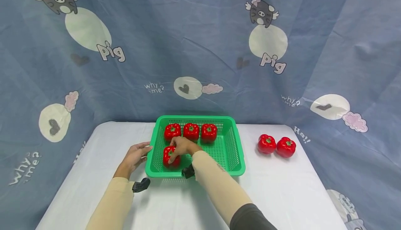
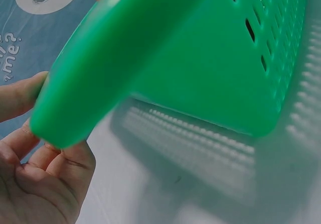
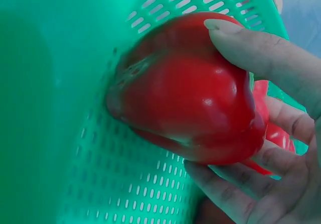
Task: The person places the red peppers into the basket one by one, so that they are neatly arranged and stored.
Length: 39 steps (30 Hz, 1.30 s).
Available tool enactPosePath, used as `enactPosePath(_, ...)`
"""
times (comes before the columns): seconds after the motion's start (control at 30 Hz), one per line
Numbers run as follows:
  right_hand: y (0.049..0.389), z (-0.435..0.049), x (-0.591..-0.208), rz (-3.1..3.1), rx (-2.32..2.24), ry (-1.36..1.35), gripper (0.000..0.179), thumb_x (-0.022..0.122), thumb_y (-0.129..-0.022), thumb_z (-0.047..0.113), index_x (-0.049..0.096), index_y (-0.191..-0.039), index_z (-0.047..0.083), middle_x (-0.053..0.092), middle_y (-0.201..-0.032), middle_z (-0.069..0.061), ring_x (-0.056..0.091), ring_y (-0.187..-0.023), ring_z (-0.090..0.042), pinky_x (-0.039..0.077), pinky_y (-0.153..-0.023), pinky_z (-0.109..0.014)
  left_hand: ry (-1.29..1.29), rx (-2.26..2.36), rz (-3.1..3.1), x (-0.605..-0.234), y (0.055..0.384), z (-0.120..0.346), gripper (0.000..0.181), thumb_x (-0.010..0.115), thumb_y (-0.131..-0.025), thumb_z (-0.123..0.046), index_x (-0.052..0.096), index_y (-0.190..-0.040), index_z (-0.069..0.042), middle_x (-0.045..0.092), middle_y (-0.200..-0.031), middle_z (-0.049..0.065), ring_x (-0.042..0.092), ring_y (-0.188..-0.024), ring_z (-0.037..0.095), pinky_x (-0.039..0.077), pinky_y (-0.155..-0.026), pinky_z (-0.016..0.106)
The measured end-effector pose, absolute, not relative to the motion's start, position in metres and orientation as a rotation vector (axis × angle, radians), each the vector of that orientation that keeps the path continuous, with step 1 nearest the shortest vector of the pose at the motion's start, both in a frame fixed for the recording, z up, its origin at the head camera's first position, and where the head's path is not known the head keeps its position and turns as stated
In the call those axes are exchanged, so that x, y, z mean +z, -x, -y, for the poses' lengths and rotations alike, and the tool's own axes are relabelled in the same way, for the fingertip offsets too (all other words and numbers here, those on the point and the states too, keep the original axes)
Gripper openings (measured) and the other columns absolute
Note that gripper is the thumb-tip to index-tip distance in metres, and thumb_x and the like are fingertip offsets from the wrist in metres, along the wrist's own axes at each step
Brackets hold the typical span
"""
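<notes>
A green plastic basket (image 1: 240,153) with slotted walls stands on the white table. My left hand (image 1: 135,156) holds its left rim; in the left wrist view the thumb lies on one side of the rim and the curled fingers (image 2: 70,163) beneath it. Inside the basket, at the front left, my right hand (image 1: 185,145) grips a red bell pepper (image 3: 185,93), thumb on one side and fingers on the other. Behind it, along the basket's back wall, sit three more red bell peppers: a left one (image 1: 172,131), a middle one (image 1: 191,132) and a right one (image 1: 209,133).
Two red bell peppers, one nearer (image 1: 266,144) and one farther right (image 1: 286,147), stand side by side on the table (image 1: 269,191) to the right of the basket. A blue patterned cloth (image 1: 200,48) hangs behind the table and along its sides.
</notes>
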State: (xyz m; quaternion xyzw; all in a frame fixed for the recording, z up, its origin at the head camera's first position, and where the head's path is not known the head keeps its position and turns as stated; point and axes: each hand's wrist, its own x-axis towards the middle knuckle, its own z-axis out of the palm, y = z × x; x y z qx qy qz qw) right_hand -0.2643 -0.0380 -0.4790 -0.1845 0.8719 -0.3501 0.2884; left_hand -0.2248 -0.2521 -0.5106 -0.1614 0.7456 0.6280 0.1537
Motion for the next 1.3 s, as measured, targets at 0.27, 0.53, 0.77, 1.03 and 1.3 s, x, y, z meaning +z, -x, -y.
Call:
enactPosePath(0.27, 0.261, 0.038, -0.479, -2.33, -0.89, 0.469, 0.052, 0.089, -0.069, 0.02, 0.053, -0.107, 0.017, 0.055, -0.104, 0.003, 0.051, -0.095, -0.014, 0.05, -0.078, -0.031, 0.441, 1.829, -2.105, -0.512, 0.225, 0.244, 0.05, 0.058, -0.098, -0.02, 0.043, -0.141, 0.001, 0.062, -0.118, 0.008, 0.06, -0.094, 0.012, 0.049, -0.08, 0.026)
enactPosePath(0.53, 0.259, 0.044, -0.479, -2.322, -0.868, 0.486, 0.06, 0.089, -0.069, 0.027, 0.054, -0.117, 0.018, 0.055, -0.116, 0.003, 0.05, -0.1, -0.013, 0.049, -0.087, -0.033, 0.406, 1.806, -2.133, -0.51, 0.226, 0.249, 0.052, 0.057, -0.098, -0.021, 0.041, -0.141, 0.003, 0.062, -0.118, 0.009, 0.06, -0.092, 0.011, 0.05, -0.08, 0.027)
enactPosePath(0.77, 0.258, 0.042, -0.478, -2.274, -0.97, 0.478, 0.063, 0.087, -0.071, 0.026, 0.055, -0.124, 0.015, 0.057, -0.118, -0.004, 0.053, -0.105, -0.018, 0.05, -0.084, -0.033, 0.404, 1.782, -2.141, -0.509, 0.226, 0.25, 0.052, 0.057, -0.098, -0.021, 0.042, -0.142, 0.002, 0.064, -0.112, 0.004, 0.06, -0.09, 0.009, 0.05, -0.079, 0.026)
enactPosePath(1.03, 0.261, 0.027, -0.475, -2.242, -1.175, 0.506, 0.06, 0.087, -0.072, 0.022, 0.057, -0.122, 0.011, 0.053, -0.13, -0.014, 0.048, -0.122, -0.031, 0.05, -0.085, -0.034, 0.415, 1.782, -2.137, -0.508, 0.227, 0.255, 0.053, 0.056, -0.098, -0.021, 0.04, -0.142, 0.003, 0.064, -0.111, 0.003, 0.06, -0.089, 0.009, 0.05, -0.078, 0.025)
enactPosePath(1.3, 0.264, -0.011, -0.477, -2.25, -1.285, 0.467, 0.051, 0.084, -0.075, 0.016, 0.058, -0.119, 0.011, 0.053, -0.127, -0.012, 0.048, -0.122, -0.035, 0.05, -0.088, -0.035, 0.39, 1.76, -2.152, -0.508, 0.226, 0.255, 0.054, 0.056, -0.099, -0.022, 0.039, -0.143, 0.003, 0.062, -0.116, 0.005, 0.059, -0.094, 0.009, 0.048, -0.084, 0.029)
